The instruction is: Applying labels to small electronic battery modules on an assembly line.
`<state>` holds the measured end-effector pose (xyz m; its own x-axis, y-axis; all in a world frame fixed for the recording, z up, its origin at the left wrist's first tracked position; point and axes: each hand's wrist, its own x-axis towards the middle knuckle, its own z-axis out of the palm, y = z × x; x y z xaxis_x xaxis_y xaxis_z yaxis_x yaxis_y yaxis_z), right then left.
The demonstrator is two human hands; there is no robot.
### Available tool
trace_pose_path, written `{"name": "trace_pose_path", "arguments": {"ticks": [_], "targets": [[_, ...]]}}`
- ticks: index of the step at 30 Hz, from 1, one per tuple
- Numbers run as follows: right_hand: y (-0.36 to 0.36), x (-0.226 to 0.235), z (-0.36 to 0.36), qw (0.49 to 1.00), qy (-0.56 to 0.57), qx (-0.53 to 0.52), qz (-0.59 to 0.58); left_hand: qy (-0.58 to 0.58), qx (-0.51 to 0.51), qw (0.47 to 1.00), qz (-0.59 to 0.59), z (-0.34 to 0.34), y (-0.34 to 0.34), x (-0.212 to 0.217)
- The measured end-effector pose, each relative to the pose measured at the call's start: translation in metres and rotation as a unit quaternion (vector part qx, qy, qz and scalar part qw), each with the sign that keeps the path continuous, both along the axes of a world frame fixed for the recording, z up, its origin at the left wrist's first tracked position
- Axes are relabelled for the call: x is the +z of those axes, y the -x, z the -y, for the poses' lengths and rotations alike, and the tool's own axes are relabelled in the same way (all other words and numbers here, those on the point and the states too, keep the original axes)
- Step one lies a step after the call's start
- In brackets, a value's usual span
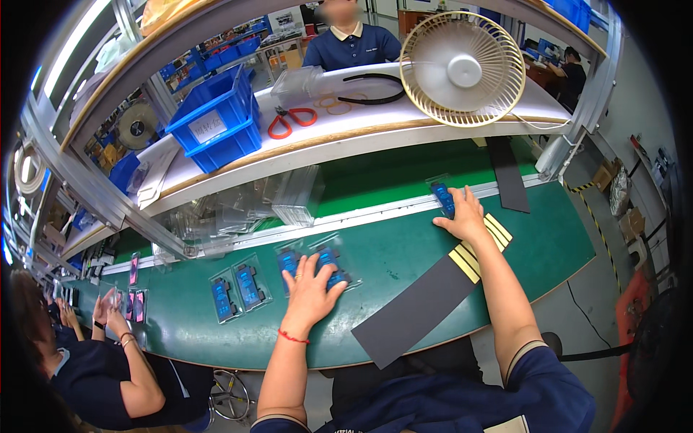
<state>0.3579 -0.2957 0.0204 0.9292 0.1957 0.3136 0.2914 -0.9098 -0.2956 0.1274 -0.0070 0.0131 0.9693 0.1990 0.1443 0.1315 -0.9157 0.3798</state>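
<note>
The left hand lies flat, fingers spread, on top of two clear blister packs holding blue parts, which sit side by side on the green tabletop near the middle of the scene. It presses on them rather than closing around them. A red string bracelet circles that wrist.

The right hand reaches farther and to the right, its fingers open and resting on another single blister pack with a blue part, which lies against the white rail along the far edge of the tabletop. The two hands are well apart.

To the left of the left hand, two more packs of the same kind lie flat on the tabletop. A long black strip lies diagonally under the right forearm, with yellow-striped pieces at its far end.

On the shelf above stand a blue bin, red-handled cutters and a cream round fan. Stacks of empty clear packs sit beneath the shelf. At the near left, another person's hands hold a small clear pack.
</note>
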Motion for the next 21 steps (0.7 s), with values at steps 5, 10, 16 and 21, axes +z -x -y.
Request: {"name": "trace_pose_path", "arguments": {"ticks": [5,10,16,21], "targets": [[0.007,0.006,-0.024,0.994,-0.031,0.039,-0.094,0.02,0.013,1.0,0.012,-0.043,0.031,-0.002],[0.044,-0.01,-0.055,0.989,0.038,0.14,-0.04,-0.028,0.026,0.996,0.075,-0.038,0.03,0.005],[0.103,-0.013,-0.065,0.971,0.026,0.238,0.014,-0.001,-0.186,0.98,0.077,0.025,-0.035,0.029],[0.103,0.002,-0.019,0.95,-0.082,0.298,-0.033,-0.021,-0.249,0.967,0.046,0.036,-0.059,-0.007]]}}
